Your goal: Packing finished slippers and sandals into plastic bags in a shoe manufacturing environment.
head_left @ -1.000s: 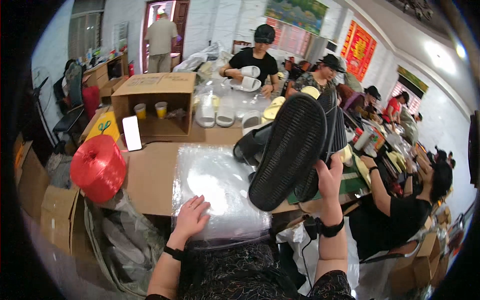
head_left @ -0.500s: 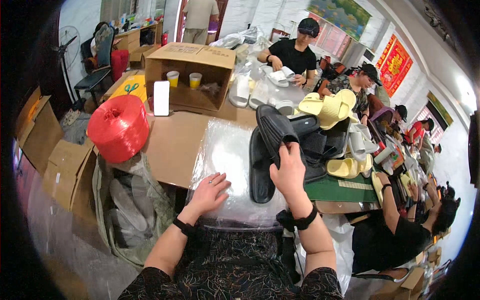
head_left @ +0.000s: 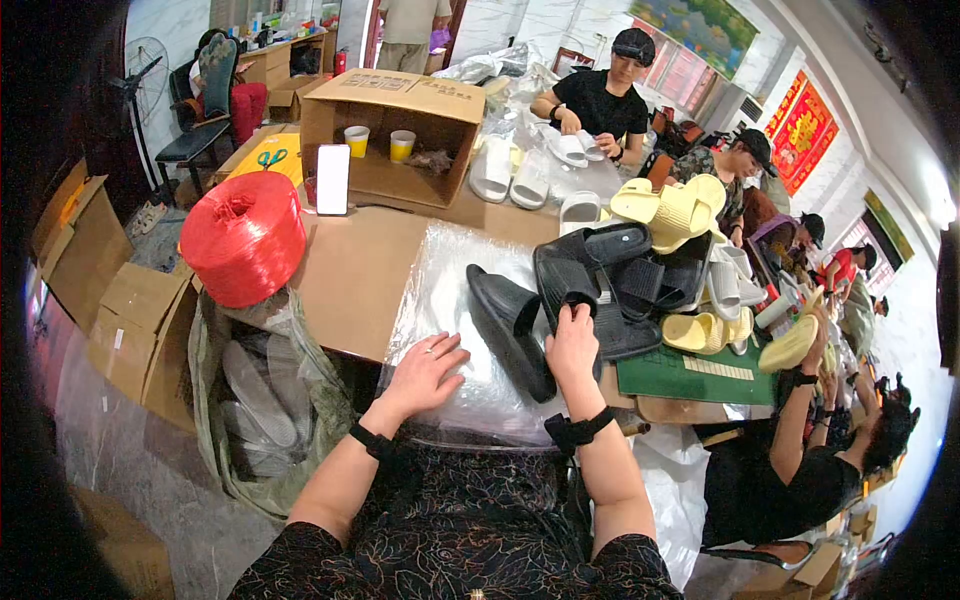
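Your right hand (head_left: 572, 345) grips a black slide sandal (head_left: 512, 325) by its near edge, fingers curled over the sole, which stands tilted on its side on the stack of clear plastic bags (head_left: 450, 300). Your left hand (head_left: 425, 373) lies flat on those bags, fingers spread and holding nothing, just left of the sandal. Beyond your right fingertips lies a pile of black sandals (head_left: 625, 275), and past it yellow sandals (head_left: 670, 210). Well left of your left fingers sits a red spool of plastic twine (head_left: 243, 237). Farther off stands an open cardboard box (head_left: 395, 135) with a phone (head_left: 332, 180) leaning against it.
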`<state>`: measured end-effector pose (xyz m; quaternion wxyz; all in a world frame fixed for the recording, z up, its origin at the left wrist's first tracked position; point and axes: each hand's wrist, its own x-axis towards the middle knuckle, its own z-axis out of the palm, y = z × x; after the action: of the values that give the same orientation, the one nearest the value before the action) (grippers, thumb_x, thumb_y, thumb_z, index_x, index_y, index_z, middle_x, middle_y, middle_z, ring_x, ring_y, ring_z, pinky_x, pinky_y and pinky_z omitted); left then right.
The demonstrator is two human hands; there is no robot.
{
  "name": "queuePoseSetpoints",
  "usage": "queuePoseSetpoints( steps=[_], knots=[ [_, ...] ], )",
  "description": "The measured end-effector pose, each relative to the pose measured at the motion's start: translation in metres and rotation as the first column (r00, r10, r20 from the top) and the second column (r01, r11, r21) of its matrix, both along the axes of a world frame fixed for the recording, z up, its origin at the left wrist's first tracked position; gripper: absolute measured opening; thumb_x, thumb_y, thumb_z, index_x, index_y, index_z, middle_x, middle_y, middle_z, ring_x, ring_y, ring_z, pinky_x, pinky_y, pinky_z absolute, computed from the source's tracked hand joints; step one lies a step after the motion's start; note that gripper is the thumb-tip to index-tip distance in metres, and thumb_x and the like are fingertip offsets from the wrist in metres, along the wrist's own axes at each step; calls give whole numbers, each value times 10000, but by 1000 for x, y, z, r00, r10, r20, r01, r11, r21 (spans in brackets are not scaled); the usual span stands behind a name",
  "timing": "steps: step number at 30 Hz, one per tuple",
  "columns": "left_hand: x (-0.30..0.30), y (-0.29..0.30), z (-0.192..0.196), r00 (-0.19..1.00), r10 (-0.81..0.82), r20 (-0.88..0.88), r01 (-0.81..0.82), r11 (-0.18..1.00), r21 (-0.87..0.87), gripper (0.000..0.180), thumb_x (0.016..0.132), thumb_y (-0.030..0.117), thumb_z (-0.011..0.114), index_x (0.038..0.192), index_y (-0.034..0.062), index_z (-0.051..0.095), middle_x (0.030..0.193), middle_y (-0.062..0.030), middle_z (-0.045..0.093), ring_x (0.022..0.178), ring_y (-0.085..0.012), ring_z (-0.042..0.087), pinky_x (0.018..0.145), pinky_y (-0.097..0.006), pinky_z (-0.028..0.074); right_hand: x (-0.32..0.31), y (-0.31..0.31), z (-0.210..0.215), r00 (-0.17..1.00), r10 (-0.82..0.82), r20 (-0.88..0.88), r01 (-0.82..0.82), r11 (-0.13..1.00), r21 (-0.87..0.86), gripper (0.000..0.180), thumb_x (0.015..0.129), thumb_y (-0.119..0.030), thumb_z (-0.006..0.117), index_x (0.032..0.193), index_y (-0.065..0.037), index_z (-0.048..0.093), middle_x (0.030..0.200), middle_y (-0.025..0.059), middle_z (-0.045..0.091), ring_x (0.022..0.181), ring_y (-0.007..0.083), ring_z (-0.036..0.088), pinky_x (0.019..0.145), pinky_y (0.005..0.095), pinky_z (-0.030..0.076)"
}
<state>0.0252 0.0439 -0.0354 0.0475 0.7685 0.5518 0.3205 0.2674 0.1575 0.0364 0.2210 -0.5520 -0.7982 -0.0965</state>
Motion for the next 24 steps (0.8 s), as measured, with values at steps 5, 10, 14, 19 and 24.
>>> queuePoseSetpoints(
  steps=[5, 10, 14, 19, 24],
  knots=[
    [-2, 1, -2, 1000, -14, 18, 14, 1000, 17, 417, 865, 312, 602, 1233, 116, 614, 1381, -163, 524, 1308, -360, 442, 1096, -454, 342, -1, -5, -5, 935, 291, -200, -336, 908, -249, 646, 760, -447, 760, 1212, -20, 586, 1136, 171, 540, 1049, 365, 571, 827, 451, 521],
    [0, 0, -1, 1000, 0, -1, 0, 999, 42, 418, 858, 315, 629, 1230, 125, 619, 1362, -155, 538, 1299, -350, 450, 1084, -450, 358, -12, 1, -13, 958, 194, -212, -233, 955, -181, 628, 792, -523, 703, 1175, -32, 622, 1049, 180, 595, 985, 367, 608, 824, 443, 514],
    [0, 0, -1, 1000, 3, -7, -3, 1000, 13, 435, 855, 339, 630, 1235, 128, 618, 1384, -152, 522, 1313, -342, 441, 1093, -444, 349, -18, 15, -25, 978, 188, -91, -199, 971, -133, 451, 824, -438, 695, 949, -6, 655, 946, 178, 582, 871, 379, 625, 735, 463, 523],
    [0, 0, 6, 999, -34, -24, 33, 999, -26, 571, 800, 454, 670, 1256, 116, 603, 1420, -166, 486, 1335, -349, 417, 1113, -441, 331, -8, 17, -27, 944, 236, -230, -264, 959, -99, 360, 839, -329, 679, 779, 18, 609, 888, 207, 569, 797, 413, 610, 706, 493, 498],
    [9, -12, 11, 981, 14, -195, -39, 991, -128, 824, 744, 595, 678, 1365, 82, 505, 1487, -201, 392, 1393, -365, 335, 1152, -460, 261, 31, -18, 6, 897, 56, -439, -46, 998, 34, 311, 835, -237, 683, 738, 32, 557, 806, 211, 556, 790, 426, 558, 692, 484, 443]
  ],
)
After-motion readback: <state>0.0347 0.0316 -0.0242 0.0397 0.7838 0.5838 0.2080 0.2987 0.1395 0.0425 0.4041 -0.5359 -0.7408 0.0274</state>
